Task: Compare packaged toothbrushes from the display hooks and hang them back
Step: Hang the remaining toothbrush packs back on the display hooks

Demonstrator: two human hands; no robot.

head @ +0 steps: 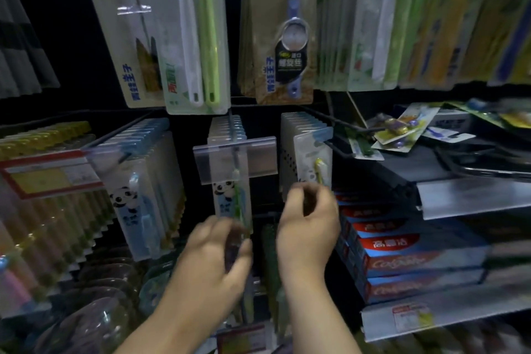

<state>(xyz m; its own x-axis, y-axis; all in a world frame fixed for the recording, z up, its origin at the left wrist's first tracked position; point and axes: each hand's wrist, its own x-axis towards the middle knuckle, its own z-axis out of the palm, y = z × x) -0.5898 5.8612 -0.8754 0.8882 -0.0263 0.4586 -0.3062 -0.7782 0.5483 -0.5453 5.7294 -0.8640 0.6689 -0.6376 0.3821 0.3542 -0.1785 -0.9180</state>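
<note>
Left hand [221, 250] pinches green toothbrush pack [232, 198]; right hand [309, 221] pinches yellow toothbrush pack [311, 161].

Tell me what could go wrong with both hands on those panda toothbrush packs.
1. The left hand pinches the green-brush pack whose top sits behind the clear tag holder; pulling could snag there.
2. The right hand holds the yellow-brush pack near its hook's tip; it might slip off.
</note>
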